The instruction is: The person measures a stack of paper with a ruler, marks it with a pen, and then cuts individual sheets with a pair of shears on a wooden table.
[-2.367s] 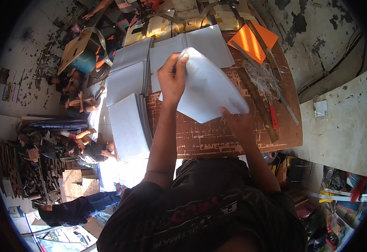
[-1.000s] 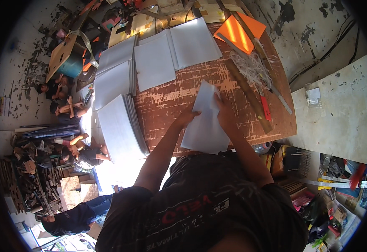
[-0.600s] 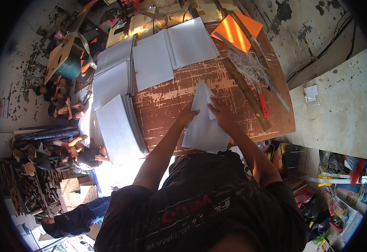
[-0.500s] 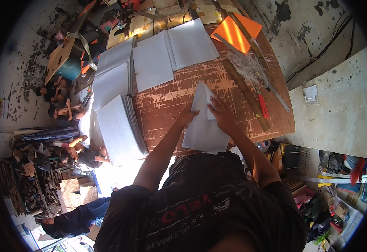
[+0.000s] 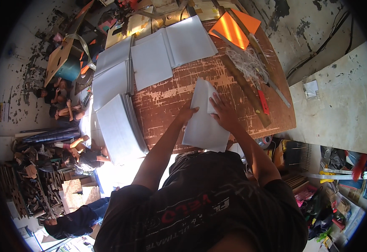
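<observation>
Folded whitish sheet (image 5: 204, 128) at the near edge of the table (image 5: 158, 117), with long axis pointing away from the torso (image 5: 208, 185). Touched along its left edge by the left hand (image 5: 187, 114), thumb on top, cannot tell if pinching; and over its upper right, no farther off, by the right hand (image 5: 225, 113), fingers spread wide and flat.

The near sheet (image 5: 202, 126) is pale grey-white, like the sheet stacks (image 5: 118, 130); tabletop (image 5: 158, 103) reddish brown, crosshatched with tan scuffs; orange sheet (image 5: 230, 31) banded bright yellow; tool handle (image 5: 263, 102) red; T-shirt (image 5: 192, 180) black with red and white lettering
</observation>
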